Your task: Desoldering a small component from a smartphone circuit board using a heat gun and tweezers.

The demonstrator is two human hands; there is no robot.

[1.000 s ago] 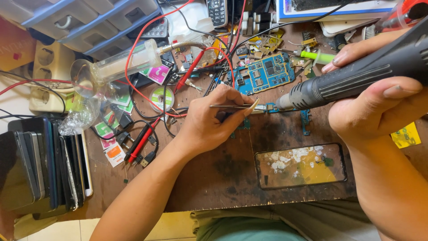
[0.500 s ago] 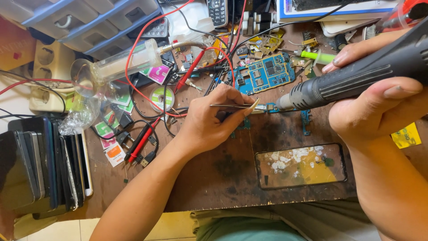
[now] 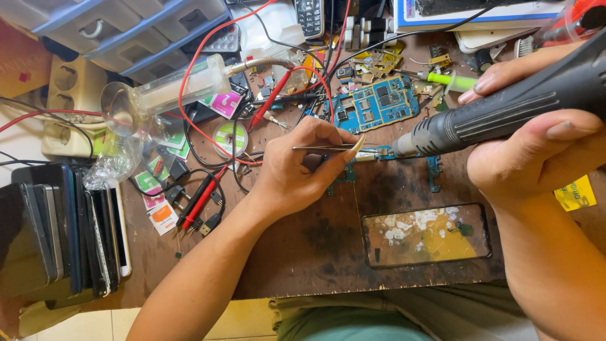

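The left hand (image 3: 297, 170) pinches a pair of slim metal tweezers (image 3: 325, 148) between thumb and forefinger, tips aimed toward 3 o'clock so they can steady a small part on the dark desk (image 3: 303, 252) right where the heat lands. The right hand (image 3: 536, 158) is wrapped tight around a black hot-air handpiece (image 3: 505, 113), held slanted so its metal nozzle points toward 9 o'clock and nearly meets the tweezer tips. A blue circuit board (image 3: 379, 104) lies just beyond at 12 o'clock, and a cracked phone screen (image 3: 426, 233) rests aside at 6 o'clock, clear of the nozzle.
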